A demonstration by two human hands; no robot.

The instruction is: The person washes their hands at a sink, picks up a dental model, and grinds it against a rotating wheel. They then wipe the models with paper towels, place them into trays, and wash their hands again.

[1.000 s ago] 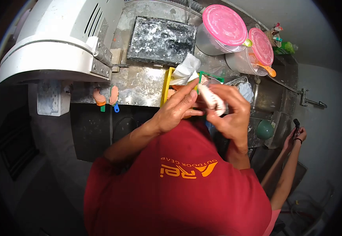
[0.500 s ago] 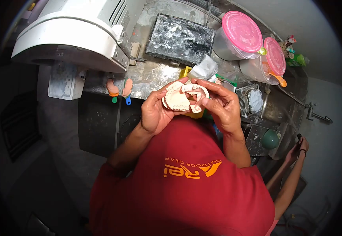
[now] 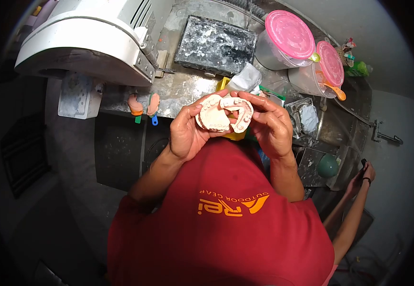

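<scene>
My left hand point(image 3: 184, 131) is closed round a cream plaster dental model point(image 3: 211, 119), a solid piece with teeth along its edge. Beside it, touching or overlapping its right edge, is a horseshoe-shaped plaster dental model point(image 3: 243, 123) with an open middle. My right hand point(image 3: 274, 125) grips this second piece by its outer edge, thumb and fingers at its right side. Both models are held up together above the bench's front edge, in front of my chest. The fingers beneath them are mostly hidden.
A white machine point(image 3: 83, 52) stands at the left. Two impression trays with pink material point(image 3: 153, 102) lie near the bench edge. Behind are a stained black box point(image 3: 216, 45) and pink-lidded tubs point(image 3: 290, 34). A green rubber bowl point(image 3: 327, 166) and another person's hand point(image 3: 368, 174) are at right.
My right thumb has drawn back from the horseshoe model's face to its outer edge, exposing more of that piece. The models stay nearly in place, side by side.
</scene>
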